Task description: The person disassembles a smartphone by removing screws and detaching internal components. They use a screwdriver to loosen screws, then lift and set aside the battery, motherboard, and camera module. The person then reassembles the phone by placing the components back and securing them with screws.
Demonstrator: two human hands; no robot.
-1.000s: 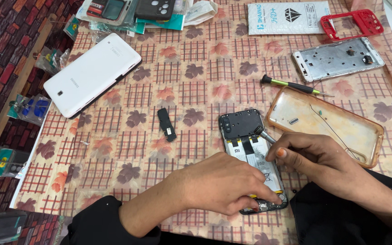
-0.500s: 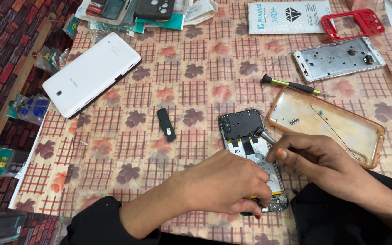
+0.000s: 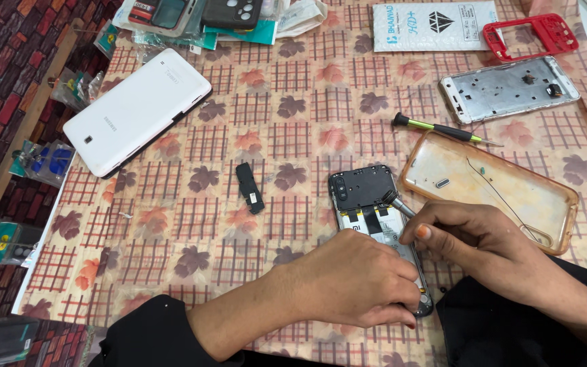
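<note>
An opened phone (image 3: 368, 204) lies back-up on the patterned cloth, its black upper cover and inner parts exposed. My left hand (image 3: 358, 282) presses down on the phone's lower half and hides it. My right hand (image 3: 484, 241) grips a small metal-tipped screwdriver (image 3: 395, 202), whose tip rests on the phone's right edge just below the black cover. Both sleeves are black.
A clear phone case (image 3: 490, 187) lies right of the phone, with a green-handled screwdriver (image 3: 443, 130) above it. A small black part (image 3: 249, 187) sits to the left. Farther off are a white tablet (image 3: 137, 112), a metal phone frame (image 3: 511, 88), a red frame (image 3: 531, 35) and packets (image 3: 436, 26).
My left hand has slid slightly down the phone's lower end. The right hand and screwdriver stay at the same spot on the phone.
</note>
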